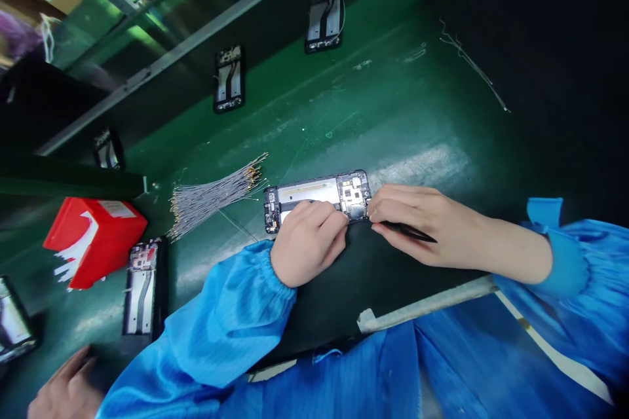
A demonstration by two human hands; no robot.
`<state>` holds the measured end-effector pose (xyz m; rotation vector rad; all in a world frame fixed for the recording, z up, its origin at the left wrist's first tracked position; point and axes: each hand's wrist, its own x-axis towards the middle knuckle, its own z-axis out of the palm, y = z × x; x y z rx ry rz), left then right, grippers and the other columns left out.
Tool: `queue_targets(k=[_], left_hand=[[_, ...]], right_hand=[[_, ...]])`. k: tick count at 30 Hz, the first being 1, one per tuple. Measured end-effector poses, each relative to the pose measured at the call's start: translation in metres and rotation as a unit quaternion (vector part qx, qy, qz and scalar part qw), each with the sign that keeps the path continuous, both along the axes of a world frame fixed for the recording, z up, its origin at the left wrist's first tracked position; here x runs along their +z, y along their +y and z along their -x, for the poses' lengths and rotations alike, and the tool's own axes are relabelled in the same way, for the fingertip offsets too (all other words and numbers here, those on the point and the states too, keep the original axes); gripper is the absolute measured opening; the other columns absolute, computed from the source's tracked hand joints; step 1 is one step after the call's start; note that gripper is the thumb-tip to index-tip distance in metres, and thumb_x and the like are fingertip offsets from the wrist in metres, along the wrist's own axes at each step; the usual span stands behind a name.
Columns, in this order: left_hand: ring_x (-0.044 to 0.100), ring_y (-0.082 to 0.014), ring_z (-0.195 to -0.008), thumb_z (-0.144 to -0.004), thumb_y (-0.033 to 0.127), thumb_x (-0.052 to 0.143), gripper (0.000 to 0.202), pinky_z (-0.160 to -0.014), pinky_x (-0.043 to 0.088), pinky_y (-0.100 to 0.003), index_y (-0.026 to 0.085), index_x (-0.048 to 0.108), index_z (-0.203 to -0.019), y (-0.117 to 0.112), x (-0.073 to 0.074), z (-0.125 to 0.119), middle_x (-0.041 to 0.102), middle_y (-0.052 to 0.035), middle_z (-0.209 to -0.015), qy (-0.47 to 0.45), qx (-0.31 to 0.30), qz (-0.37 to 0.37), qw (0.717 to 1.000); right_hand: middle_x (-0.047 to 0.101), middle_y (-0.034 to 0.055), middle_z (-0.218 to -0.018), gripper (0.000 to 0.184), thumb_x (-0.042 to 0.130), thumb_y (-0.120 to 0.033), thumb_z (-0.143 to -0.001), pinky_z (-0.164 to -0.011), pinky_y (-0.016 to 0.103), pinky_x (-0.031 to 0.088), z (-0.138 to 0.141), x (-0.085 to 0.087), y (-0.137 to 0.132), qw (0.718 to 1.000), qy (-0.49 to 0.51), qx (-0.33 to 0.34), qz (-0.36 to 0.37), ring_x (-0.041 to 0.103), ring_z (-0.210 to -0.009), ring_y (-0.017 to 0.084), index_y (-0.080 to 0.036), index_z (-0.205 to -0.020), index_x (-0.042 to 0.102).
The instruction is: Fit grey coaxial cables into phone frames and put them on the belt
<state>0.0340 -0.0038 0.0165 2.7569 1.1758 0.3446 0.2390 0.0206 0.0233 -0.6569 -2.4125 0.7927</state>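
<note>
An opened phone point(352, 194) lies on the green mat, its circuit board exposed at the right end and a bare silver battery bay in the middle. My left hand point(310, 239) is closed over its near edge, with fingertips bent down by the board. At the phone's right end, my right hand point(422, 219) pinches slim black tweezers point(410, 231). The fingers hide the tweezers' tips, and I cannot make out anything between them. Just left of the phone is a bundle of thin grey cables point(216, 201) with gold-coloured ends.
Opened phones point(228, 82) stand along the back ledge, one of them point(325, 16) with a loose wire. Left, a red box point(113, 242) holds white strips beside another phone point(142, 294). Another person's hand point(66, 389) rests lower left. Loose wires point(474, 65) lie far right.
</note>
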Motion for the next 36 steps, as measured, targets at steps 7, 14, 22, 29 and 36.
queue_targets(k=[7, 14, 22, 29, 36], left_hand=[[0.046, -0.0137, -0.062, -0.086, 0.021, 0.041, 0.019, -0.06, 0.036, -0.026, 0.016, 0.055, -0.075, 0.002, -0.002, -0.002, 0.052, -0.0015, -0.067, 0.009, -0.002, 0.004, 1.0], [0.047, -0.0138, -0.063, -0.086, 0.022, 0.04, 0.02, -0.061, 0.036, -0.026, 0.016, 0.055, -0.075, 0.002, -0.002, -0.004, 0.054, -0.0015, -0.067, 0.012, 0.0, 0.001, 1.0], [0.046, -0.0131, -0.062, -0.085, 0.021, 0.041, 0.019, -0.059, 0.036, -0.025, 0.016, 0.055, -0.074, 0.003, -0.002, -0.005, 0.051, -0.0013, -0.066, 0.003, 0.006, 0.012, 1.0], [0.047, -0.0122, -0.063, -0.084, 0.018, 0.04, 0.016, -0.06, 0.039, -0.022, 0.015, 0.053, -0.075, 0.005, -0.002, -0.009, 0.05, -0.0018, -0.07, -0.024, 0.032, 0.057, 0.998], [0.046, -0.0115, -0.063, -0.083, 0.016, 0.042, 0.012, -0.058, 0.038, -0.021, 0.015, 0.05, -0.076, 0.005, -0.005, -0.011, 0.047, -0.0011, -0.07, -0.047, 0.07, 0.078, 0.993]], right_hand=[[0.055, 0.0041, -0.074, 0.011, 0.041, -0.015, -0.083, -0.062, 0.026, 0.041, -0.001, 0.001, 0.012, 0.999, -0.022, 0.009, 0.047, 0.051, -0.067, 0.014, -0.017, -0.077, 0.051], [0.056, 0.0045, -0.079, 0.012, 0.042, -0.017, -0.084, -0.063, 0.026, 0.041, -0.005, 0.001, 0.022, 0.995, -0.041, 0.054, 0.08, 0.051, -0.068, 0.014, -0.016, -0.081, 0.053], [0.056, 0.0056, -0.077, 0.013, 0.04, -0.015, -0.085, -0.065, 0.027, 0.041, -0.004, -0.002, 0.015, 0.997, -0.012, 0.052, 0.061, 0.05, -0.07, 0.014, -0.015, -0.081, 0.052], [0.057, 0.0047, -0.079, 0.014, 0.048, -0.027, -0.083, -0.068, 0.028, 0.044, -0.009, -0.003, 0.028, 0.987, 0.061, -0.028, 0.143, 0.054, -0.075, 0.015, -0.016, -0.081, 0.056], [0.055, 0.0076, -0.096, 0.019, 0.05, -0.027, -0.084, -0.077, 0.03, 0.045, -0.012, -0.011, 0.022, 0.994, 0.072, -0.032, 0.078, 0.054, -0.088, 0.016, -0.017, -0.099, 0.058]])
